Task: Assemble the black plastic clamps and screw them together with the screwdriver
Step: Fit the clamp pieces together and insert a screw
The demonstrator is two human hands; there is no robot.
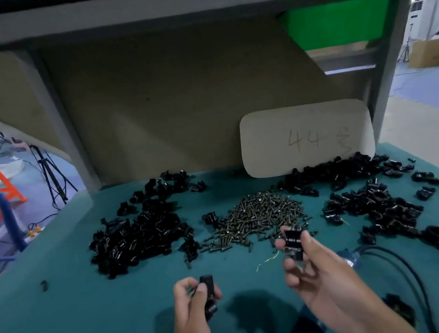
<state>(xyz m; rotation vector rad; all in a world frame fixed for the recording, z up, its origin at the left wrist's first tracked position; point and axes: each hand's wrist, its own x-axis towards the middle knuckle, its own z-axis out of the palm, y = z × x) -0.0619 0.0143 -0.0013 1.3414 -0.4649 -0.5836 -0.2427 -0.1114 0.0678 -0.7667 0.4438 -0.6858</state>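
Single head-worn wide-angle view, looking forward and steeply down over the table; both hands lie close beneath the lens at the lower edge, forearms entering from the bottom; the back panel faces the camera squarely across the table; straight edges bow toward the frame corners; floor visible beyond both table sides; no second view.
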